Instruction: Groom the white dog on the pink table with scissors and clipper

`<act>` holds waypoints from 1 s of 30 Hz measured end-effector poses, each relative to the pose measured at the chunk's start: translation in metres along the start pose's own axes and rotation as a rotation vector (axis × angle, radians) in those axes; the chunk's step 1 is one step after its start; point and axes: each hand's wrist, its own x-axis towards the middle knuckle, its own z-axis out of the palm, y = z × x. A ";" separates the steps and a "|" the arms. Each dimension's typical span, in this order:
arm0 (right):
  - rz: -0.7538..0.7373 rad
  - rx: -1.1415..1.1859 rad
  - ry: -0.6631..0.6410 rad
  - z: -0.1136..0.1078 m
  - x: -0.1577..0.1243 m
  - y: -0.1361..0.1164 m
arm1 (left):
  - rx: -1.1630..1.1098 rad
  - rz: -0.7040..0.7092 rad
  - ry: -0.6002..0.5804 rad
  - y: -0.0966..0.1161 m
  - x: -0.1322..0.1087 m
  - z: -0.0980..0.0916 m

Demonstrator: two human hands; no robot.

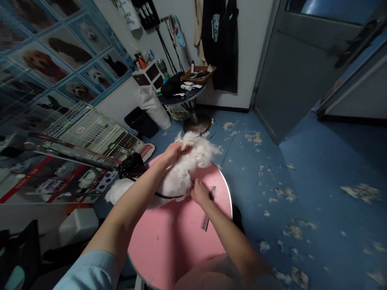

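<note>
A small white fluffy dog (178,171) stands on a round pink grooming table (178,237), with a dark strap round its body. My left hand (173,153) is closed on the fur near the dog's hindquarters. My right hand (199,192) presses against the dog's side low down, fingers curled; what it holds is hidden. A metal comb (209,209) lies on the table just right of my right hand.
A metal grooming arm (75,151) reaches over the table from the left. Behind stand a white wire cage (93,131), a small dark side table (181,94) with tools, and hanging aprons. Tufts of cut fur (272,177) litter the blue floor. A grey door (302,64) is open on the right.
</note>
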 end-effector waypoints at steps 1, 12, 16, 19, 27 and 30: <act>0.026 -0.001 -0.005 0.000 0.000 0.000 | -0.007 -0.002 0.004 0.000 0.001 -0.001; 0.022 -0.020 -0.048 -0.010 -0.006 -0.005 | -0.034 -0.032 0.041 -0.008 0.006 -0.009; -0.082 -0.045 -0.026 -0.013 -0.014 -0.012 | -0.034 -0.026 0.067 -0.007 0.004 -0.007; -0.013 -0.056 -0.081 -0.015 -0.018 -0.016 | -0.037 -0.010 0.088 -0.005 0.004 -0.005; -0.025 -0.056 -0.089 -0.025 -0.022 -0.023 | -0.019 0.055 0.096 -0.002 0.003 -0.008; -0.024 -0.041 -0.094 -0.025 -0.023 -0.025 | -0.018 0.061 0.087 -0.003 0.004 -0.010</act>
